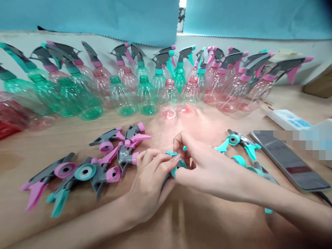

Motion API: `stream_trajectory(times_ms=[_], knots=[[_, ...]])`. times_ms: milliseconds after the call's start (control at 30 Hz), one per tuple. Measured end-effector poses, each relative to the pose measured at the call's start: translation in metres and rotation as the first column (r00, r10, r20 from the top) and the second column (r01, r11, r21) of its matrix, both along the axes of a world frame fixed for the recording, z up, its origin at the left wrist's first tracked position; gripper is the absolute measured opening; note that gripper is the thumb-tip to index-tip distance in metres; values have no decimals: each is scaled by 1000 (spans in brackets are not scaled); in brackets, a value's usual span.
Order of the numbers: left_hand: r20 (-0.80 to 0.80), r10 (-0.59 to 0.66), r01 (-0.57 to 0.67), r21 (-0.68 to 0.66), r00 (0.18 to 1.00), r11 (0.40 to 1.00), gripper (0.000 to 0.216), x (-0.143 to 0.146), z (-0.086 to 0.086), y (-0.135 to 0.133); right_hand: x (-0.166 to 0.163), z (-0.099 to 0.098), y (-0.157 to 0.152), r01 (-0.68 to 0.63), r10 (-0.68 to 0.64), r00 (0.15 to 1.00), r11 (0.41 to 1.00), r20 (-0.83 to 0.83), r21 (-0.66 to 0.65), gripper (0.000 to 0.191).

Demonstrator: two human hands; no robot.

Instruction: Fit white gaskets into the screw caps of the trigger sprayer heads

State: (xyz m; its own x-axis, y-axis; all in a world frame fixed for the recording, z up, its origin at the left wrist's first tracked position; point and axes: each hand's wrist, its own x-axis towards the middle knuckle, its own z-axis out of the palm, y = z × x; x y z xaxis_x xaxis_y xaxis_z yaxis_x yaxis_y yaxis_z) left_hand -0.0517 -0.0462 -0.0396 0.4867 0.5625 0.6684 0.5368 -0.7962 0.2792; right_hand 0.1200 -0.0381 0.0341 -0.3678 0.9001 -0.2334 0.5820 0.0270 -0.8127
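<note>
My left hand (153, 176) is closed around a grey and teal trigger spray head (169, 153), low over the middle of the table. From the right, my right hand (193, 159) meets it with bent fingers pinched at the teal part; whether a small piece sits between those fingertips is hidden. To the left lie several loose spray heads, among them a pink-collared one (65, 169) and a teal-collared one (85, 172). Beyond my right hand are more teal spray heads (250, 147), partly covered by my forearm.
Behind my hands stand rows of clear green bottles (146, 95) and pink bottles (168, 98), some topped with spray heads, others uncapped. A phone (290, 160) with a cable lies at the right, near a white power strip (287, 119). A red plastic bag (12, 110) is at the left edge.
</note>
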Motion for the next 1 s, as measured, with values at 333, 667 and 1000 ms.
stream_trajectory(times_ms=[333, 667, 1000], knots=[[-55, 62, -63, -19, 997, 998, 17, -1, 6, 0, -3, -19, 3, 27, -69, 963, 986, -260, -163, 23], [-30, 55, -55, -5, 998, 998, 18, -1, 0, 0, -2, -23, 3, 53, -77, 968, 993, -240, -104, 26], [-56, 57, -57, -7, 997, 998, 11, 2, -3, 1, 3, -28, 0, -5, -13, 973, 997, -232, -78, 6]])
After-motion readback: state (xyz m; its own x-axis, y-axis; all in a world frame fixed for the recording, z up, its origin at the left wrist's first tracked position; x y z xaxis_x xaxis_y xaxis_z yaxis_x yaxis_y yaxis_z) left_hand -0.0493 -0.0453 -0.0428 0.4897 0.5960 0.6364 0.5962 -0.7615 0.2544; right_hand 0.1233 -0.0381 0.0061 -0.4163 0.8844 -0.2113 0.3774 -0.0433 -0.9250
